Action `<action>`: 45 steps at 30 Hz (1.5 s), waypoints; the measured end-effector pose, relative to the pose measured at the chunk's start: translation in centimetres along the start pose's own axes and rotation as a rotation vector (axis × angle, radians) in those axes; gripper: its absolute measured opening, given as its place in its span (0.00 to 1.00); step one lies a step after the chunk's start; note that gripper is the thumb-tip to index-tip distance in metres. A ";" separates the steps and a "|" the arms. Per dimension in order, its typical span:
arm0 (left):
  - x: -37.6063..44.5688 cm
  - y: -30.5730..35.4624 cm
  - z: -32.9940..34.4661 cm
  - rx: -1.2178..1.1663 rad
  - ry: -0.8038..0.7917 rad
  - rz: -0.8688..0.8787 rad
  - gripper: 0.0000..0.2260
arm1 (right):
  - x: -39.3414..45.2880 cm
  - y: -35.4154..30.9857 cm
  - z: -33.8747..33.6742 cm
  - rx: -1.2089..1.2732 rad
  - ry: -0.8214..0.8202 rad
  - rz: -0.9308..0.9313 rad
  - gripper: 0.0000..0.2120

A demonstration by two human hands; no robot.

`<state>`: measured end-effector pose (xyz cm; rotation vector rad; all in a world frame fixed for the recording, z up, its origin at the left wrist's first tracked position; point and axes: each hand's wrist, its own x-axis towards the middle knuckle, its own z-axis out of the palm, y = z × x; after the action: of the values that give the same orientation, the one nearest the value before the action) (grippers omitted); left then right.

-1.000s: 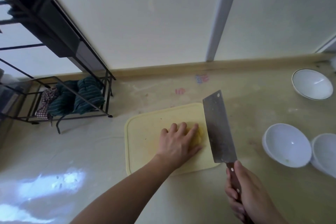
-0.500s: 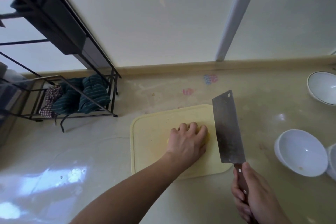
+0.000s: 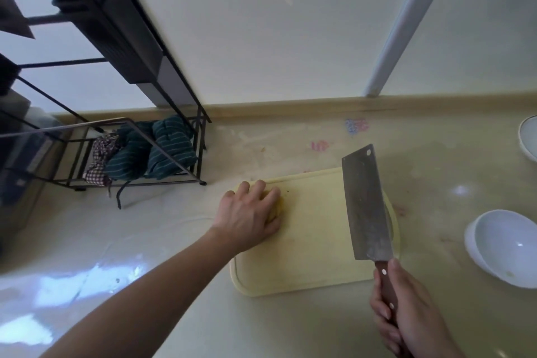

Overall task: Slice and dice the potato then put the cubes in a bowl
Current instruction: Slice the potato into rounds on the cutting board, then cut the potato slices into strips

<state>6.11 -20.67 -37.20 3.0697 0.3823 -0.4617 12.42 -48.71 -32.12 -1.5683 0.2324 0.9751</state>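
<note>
On the pale yellow cutting board [image 3: 316, 241], centre of frame: potato [image 3: 277, 208], yellow flesh showing, almost wholly covered by the left hand [image 3: 248, 212], fingers curled over it at the board's upper-left corner. Right hand [image 3: 412, 325], lower right of frame, wrapped tight round the wooden handle of a cleaver [image 3: 366, 206], blade hovering over the board's right side, well apart from the potato. White bowl [image 3: 505, 247] at right, near the board. Handling, judged: firm, dense, wet-slick cut faces; best pinned flat-side down, fingertips tucked away from the blade
</note>
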 end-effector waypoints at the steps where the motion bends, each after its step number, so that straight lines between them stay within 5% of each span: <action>1: 0.0 0.1 -0.1 -0.004 0.012 -0.008 0.25 | -0.1 -0.1 0.4 -0.023 0.004 -0.002 0.46; 9: 0.5 1.2 -1.2 0.047 0.017 0.036 0.20 | -0.4 -0.2 1.4 0.046 -0.004 -0.042 0.31; 15: 1.4 2.1 -2.0 -0.053 0.065 0.002 0.20 | -0.5 0.3 1.0 0.085 -0.027 -0.054 0.33; 21: 1.2 5.1 -1.3 -0.655 0.439 -0.042 0.14 | 0.4 0.8 -1.2 0.029 -0.053 -0.058 0.24; 26: -0.4 10.6 -0.1 -1.036 0.361 -0.247 0.15 | 1.7 0.8 -3.6 -0.192 -0.082 -0.076 0.21; 29: -1.4 12.3 2.6 -0.882 0.393 -0.331 0.15 | 2.4 0.8 -4.8 -0.372 -0.117 -0.118 0.18; 32: -2.8 13.2 3.9 -0.733 0.452 -0.274 0.20 | 2.8 0.7 -5.9 -0.533 -0.149 -0.202 0.17; 36: -2.7 13.2 4.8 -0.613 0.560 -0.128 0.13 | 2.9 0.6 -6.2 -0.629 -0.138 -0.269 0.18; 45: 0.2 13.6 5.7 -0.703 0.690 -0.088 0.06 | 1.9 1.5 -4.1 -0.671 -0.109 -0.345 0.15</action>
<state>8.00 -34.08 -42.98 2.4138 0.5369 0.6299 14.52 -52.06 -34.75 -2.0596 -0.4790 0.9018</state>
